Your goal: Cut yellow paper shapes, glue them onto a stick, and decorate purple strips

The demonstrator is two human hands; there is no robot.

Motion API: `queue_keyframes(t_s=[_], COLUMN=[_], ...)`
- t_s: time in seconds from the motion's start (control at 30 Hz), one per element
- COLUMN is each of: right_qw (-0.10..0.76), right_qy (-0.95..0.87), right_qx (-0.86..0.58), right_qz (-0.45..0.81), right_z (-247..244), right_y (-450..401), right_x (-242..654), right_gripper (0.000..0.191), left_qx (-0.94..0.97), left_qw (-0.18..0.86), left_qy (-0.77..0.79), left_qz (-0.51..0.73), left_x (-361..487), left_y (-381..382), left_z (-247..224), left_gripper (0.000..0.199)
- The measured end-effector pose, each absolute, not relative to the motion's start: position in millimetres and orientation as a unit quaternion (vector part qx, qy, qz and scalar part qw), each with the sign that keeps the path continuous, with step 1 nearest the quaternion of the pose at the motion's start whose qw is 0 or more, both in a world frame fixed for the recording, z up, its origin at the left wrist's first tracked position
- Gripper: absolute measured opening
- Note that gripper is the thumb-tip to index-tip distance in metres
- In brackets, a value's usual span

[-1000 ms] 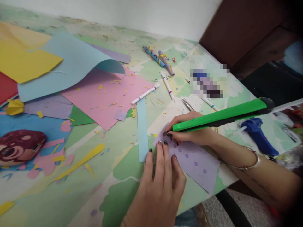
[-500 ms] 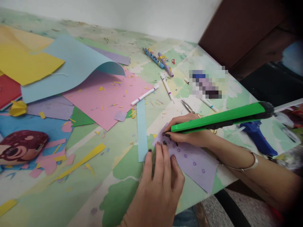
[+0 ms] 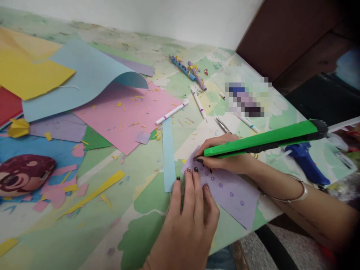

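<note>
My left hand (image 3: 189,221) lies with its fingers stretched out and slightly apart, fingertips on the edge of a lilac paper piece (image 3: 239,185). Several small purple rings run along that paper. In my right hand (image 3: 225,153) is a long green box cutter (image 3: 261,140) with a black end, gripped like a pen and slanting up to the right. Its lower tip, near the lilac paper's upper left, is hidden by my fingers. A light blue paper strip (image 3: 168,157) lies just left of my left fingertips. Scissors (image 3: 223,125) are partly covered behind my right hand.
White markers (image 3: 172,112) and two decorated paper rolls (image 3: 182,68) lie farther back. A blue glue gun (image 3: 306,163) rests at the right. Coloured sheets (image 3: 81,82), yellow and pink scraps (image 3: 94,191) and a bear-faced case (image 3: 26,174) cover the left side.
Both hands and the lilac paper stay almost in place. The green box cutter's far end has shifted very slightly to the right.
</note>
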State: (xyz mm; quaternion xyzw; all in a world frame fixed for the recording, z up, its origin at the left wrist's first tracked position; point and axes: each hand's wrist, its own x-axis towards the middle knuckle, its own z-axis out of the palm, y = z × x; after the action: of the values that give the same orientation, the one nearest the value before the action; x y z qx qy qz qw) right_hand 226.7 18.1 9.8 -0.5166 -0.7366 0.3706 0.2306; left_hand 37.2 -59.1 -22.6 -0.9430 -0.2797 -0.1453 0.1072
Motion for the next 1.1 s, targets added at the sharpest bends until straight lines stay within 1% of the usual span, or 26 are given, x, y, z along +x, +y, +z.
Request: queue_keyframes(t_s=[0.23, 0.5, 0.7, 0.97, 1.1], right_qw=[0.221, 0.247, 0.214, 0.229, 0.237], right_qy=[-0.745, -0.719, -0.748, -0.732, -0.745], right_qx=[-0.530, -0.522, -0.541, -0.552, -0.545], right_qz=[0.340, 0.386, 0.320, 0.328, 0.304], right_z=[9.6, 8.2, 8.2, 6.2, 4.7], right_y=[17.9, 16.2, 16.6, 14.4, 14.7], right_x=[225.8, 226.7, 225.9, 227.1, 226.8], right_gripper=[0.011, 0.011, 0.012, 0.012, 0.011], left_qx=[-0.944, -0.948, -0.947, -0.951, -0.950], left_qw=[0.103, 0.095, 0.094, 0.088, 0.089], left_qy=[-0.281, -0.274, -0.276, -0.274, -0.276], left_qz=[-0.136, -0.132, -0.134, -0.116, -0.117], left_x=[37.3, 35.4, 36.8, 35.5, 35.9], left_y=[-58.4, -59.0, -59.2, -60.0, -59.4], left_z=[-21.2, -20.1, -19.0, -17.8, -18.2], left_gripper=[0.046, 0.048, 0.049, 0.054, 0.054])
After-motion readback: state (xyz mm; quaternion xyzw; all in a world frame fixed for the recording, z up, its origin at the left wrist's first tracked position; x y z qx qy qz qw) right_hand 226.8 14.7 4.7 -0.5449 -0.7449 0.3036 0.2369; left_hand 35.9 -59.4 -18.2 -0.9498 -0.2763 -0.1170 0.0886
